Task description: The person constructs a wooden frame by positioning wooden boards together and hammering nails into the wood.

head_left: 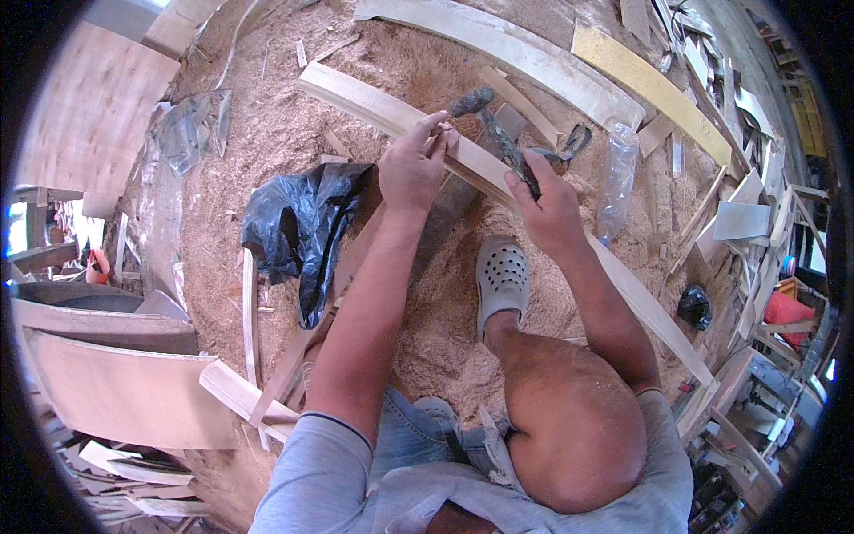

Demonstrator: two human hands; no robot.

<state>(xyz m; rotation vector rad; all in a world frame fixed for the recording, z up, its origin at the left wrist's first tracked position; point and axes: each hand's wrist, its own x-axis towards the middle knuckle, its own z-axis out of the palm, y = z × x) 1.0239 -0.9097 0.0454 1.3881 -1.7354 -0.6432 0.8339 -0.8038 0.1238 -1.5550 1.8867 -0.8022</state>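
A long pale wooden board (pixel 360 104) runs slantwise across the view, from upper left to lower right. My left hand (pixel 412 171) rests at this board, thumb and fingers pinched together over its upper face; whatever they pinch is too small to make out. In my right hand (pixel 545 206) is a hammer (pixel 503 142) with a dark, worn handle, gripped near its end. The hammer's head lies just beyond the board, to the right of my left fingertips. Beneath the long board, a darker plank (pixel 442 216) crosses it at an angle.
Sawdust (pixel 267 116) covers the floor. A black plastic bag (pixel 311 214) lies left of my left forearm, a clear plastic bottle (pixel 617 178) beyond my right hand. Curved boards (pixel 498 44) lie at the far side. My shoe (pixel 503 276) stands between my arms. Wood offcuts (pixel 747 200) pile up right.
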